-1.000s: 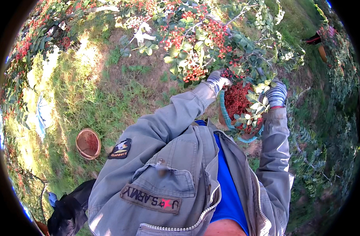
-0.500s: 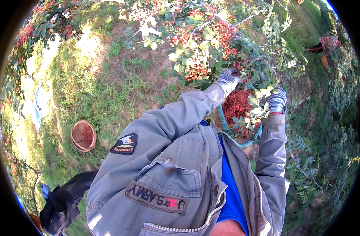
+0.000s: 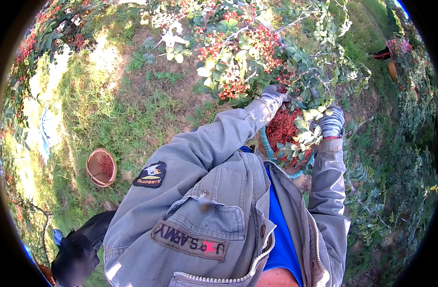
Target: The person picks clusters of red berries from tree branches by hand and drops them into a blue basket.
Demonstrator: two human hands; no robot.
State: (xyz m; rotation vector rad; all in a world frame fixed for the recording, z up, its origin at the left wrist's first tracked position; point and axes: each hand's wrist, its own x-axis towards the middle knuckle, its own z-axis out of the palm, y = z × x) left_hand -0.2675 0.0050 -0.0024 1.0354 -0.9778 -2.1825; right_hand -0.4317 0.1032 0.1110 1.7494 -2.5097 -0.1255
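Observation:
My left hand [image 3: 274,95], in a striped knit glove, reaches in under a branch with red berry clusters [image 3: 233,88]. Its fingers curl closed at the leaves, and whatever they pinch is hidden. In a matching glove, my right hand [image 3: 332,122] closes round a leafy branch [image 3: 311,125] whose pale green leaves hang over the basket. Below and between both hands stands a basket [image 3: 268,149] with a teal rim. It holds a heap of small red berries [image 3: 281,128], partly covered by leaves.
A second round basket [image 3: 101,167] with some red berries sits on the grass at the left. Another person [image 3: 82,246] in dark clothing is at the lower left. Berry-laden branches [image 3: 264,43] spread ahead, with dense foliage [image 3: 396,167] along the right. Blue cloth [image 3: 47,131] lies far left.
Both hands have shifted slightly left in the picture, with the branches and basket. My left fingers stay among the leaves. The person at the lower left has changed posture.

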